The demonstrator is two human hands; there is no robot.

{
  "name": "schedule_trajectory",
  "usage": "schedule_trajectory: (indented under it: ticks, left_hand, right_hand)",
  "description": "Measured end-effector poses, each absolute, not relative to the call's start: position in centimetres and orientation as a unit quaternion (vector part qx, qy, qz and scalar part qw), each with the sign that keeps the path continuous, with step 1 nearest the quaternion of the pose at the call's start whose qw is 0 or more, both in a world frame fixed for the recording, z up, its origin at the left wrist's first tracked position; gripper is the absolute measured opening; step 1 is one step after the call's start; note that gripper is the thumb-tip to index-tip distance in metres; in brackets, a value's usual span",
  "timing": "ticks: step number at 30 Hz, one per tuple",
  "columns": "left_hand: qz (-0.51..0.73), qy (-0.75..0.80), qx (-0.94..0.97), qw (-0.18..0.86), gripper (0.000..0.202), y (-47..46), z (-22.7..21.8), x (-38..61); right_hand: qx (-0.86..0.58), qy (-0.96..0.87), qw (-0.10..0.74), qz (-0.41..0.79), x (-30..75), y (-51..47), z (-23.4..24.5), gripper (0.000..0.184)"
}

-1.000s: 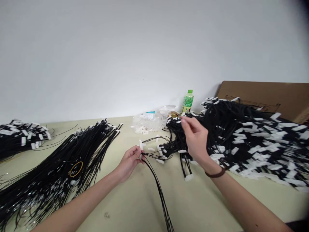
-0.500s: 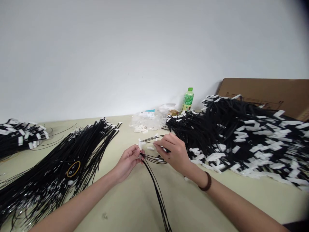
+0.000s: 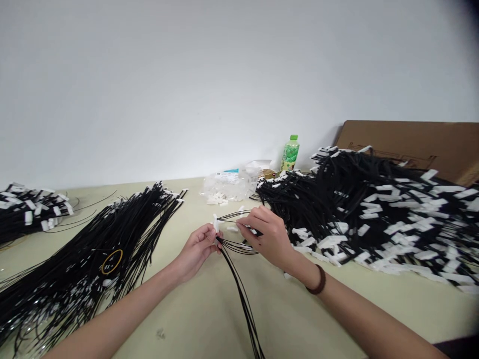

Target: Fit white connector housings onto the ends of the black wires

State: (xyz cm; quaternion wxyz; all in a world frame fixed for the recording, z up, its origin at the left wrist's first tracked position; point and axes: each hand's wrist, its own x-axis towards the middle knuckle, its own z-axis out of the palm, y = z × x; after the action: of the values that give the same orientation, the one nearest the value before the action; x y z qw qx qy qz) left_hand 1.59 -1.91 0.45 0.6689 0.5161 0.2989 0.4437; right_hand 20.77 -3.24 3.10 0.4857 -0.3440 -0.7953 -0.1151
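My left hand (image 3: 197,249) is closed on a thin bunch of black wires (image 3: 241,294) that trails toward me over the table, and its fingertips also pinch a small white connector (image 3: 216,223). My right hand (image 3: 266,234), a dark band on its wrist, pinches the looped ends of those wires just right of the left hand. A few loose white connectors (image 3: 233,229) lie between the two hands.
A large heap of black wires with white connectors (image 3: 374,209) fills the right side. A long black wire bundle with a yellow band (image 3: 112,239) lies left, with another pile (image 3: 26,212) at far left. A connector bag (image 3: 230,187), green bottle (image 3: 291,153) and cardboard (image 3: 411,144) stand behind.
My right hand has come away from the big heap on the right and moved left to the wire ends beside my left hand. My left hand has barely moved.
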Motion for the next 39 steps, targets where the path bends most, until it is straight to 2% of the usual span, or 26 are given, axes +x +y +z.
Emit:
schedule_trajectory:
  ticks: [19,32,34,39]
  left_hand:
    - [0.443,0.302,0.508,0.674,0.018,-1.92,0.63,1.59]
    - [0.383,0.312,0.583,0.645,0.023,-2.22,0.58,1.73]
    - [0.362,0.317,0.606,0.633,0.024,-2.23,0.50,1.68]
    - [0.338,0.323,0.635,0.615,0.024,-2.18,0.47,1.58]
  right_hand:
    - [-0.318,-0.816,0.481,-0.035,20.71,-3.05,2.93,0.012]
    - [-0.328,-0.818,0.442,-0.169,20.78,-3.48,3.49,0.008]
    - [-0.315,-0.840,0.423,-0.130,20.73,-3.50,3.35,0.009]
    - [-0.297,-0.865,0.395,0.087,20.41,-3.39,2.67,0.011]
